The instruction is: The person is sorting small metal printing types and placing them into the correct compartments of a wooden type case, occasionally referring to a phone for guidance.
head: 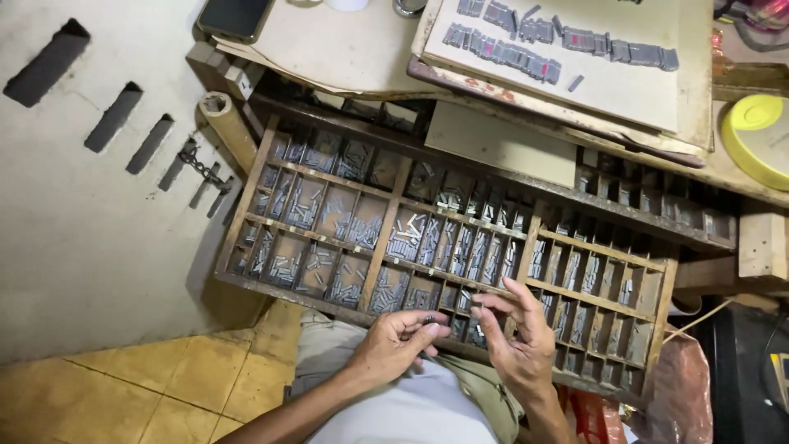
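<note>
The person sits close to the bench, with both hands low at the near edge of a big wooden tray [246, 191]. The left hand [394, 345] is curled shut, and its fingertips pinch a few small grey metal pieces [428, 318]. The right hand [519, 335] is open with its fingers spread. It hovers just beside the left hand and holds nothing that I can see.

The little pieces look hard and stiff. Each one is likely light, but so small and smooth that it could slip away. Pinching one by its long sides with a thumb and a finger seems the safe way to hold it.

The tray is split into many small boxes, and most of them hold more grey pieces. The thin wooden walls between the boxes leave little room for fingers.

Farther back a pale board [641, 90] holds rows of grey blocks [526, 56]. A dark phone [234, 16] lies at the far left, and a yellow round lid [760, 136] sits at the far right.
</note>
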